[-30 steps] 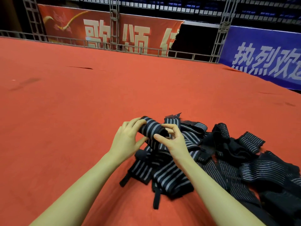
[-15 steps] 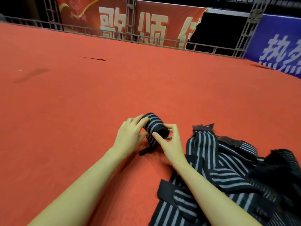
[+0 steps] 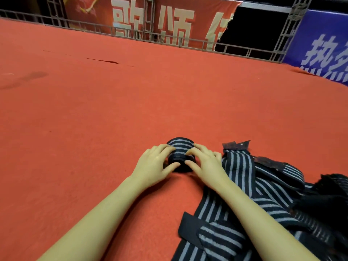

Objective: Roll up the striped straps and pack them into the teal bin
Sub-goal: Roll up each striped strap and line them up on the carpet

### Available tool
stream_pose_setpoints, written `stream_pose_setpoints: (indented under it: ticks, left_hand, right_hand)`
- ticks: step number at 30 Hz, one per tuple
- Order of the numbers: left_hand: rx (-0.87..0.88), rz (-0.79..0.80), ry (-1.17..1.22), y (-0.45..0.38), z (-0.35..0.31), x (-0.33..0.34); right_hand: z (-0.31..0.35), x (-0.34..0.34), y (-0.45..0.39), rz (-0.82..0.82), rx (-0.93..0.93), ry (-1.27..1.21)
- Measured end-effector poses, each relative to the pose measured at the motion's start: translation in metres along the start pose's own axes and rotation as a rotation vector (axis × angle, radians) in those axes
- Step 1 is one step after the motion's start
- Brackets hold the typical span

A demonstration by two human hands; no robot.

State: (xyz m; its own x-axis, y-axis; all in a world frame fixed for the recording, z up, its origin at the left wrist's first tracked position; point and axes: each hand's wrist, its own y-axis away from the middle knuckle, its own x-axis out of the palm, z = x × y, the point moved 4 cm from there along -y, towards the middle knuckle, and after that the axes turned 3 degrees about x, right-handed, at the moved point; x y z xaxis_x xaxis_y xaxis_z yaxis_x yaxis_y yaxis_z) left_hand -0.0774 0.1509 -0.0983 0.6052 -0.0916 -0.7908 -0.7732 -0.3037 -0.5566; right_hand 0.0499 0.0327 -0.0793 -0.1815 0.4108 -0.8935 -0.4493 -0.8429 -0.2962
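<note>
Red carpet (image 3: pixel 113 110) covers the whole floor, and on it, near the middle of the view, a rolled strap (image 3: pixel 180 150) with black and grey stripes is set down. The roll is held between both hands: the left hand (image 3: pixel 153 165) is curled against its left side, fingers over the top and thumb low at the near face, while the right hand (image 3: pixel 204 162) is curled against its right side in the same way. The roll thus lies directly between the two grips, pressed down onto the carpet, with its striped top showing between the fingertips. Just to the right of the right hand, a loose heap of unrolled straps (image 3: pixel 263 194) is spread toward the near right corner. At the far edge a metal railing (image 3: pixel 188 42) is seen, with a red banner (image 3: pixel 150 17) and a blue banner (image 3: pixel 323 44) behind it.
</note>
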Motion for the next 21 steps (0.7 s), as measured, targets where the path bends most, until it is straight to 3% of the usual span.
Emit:
stream_pose_setpoints:
  ticks: [6, 11, 15, 21]
  left_hand:
    - [-0.035, -0.098, 0.062, 0.007, 0.000, 0.002]
    - [0.078, -0.206, -0.128, 0.006, 0.003, 0.001]
    - [0.095, -0.237, -0.224, 0.012, 0.002, 0.006]
    - [0.076, -0.248, -0.237, 0.012, -0.002, 0.010]
  right_hand:
    - [-0.003, -0.006, -0.025, 0.194, -0.090, -0.145]
    - [-0.006, -0.003, -0.050, 0.343, -0.147, 0.056]
    - [-0.008, 0.010, -0.040, 0.255, -0.249, 0.175]
    - [-0.014, 0.020, -0.023, 0.132, -0.248, 0.298]
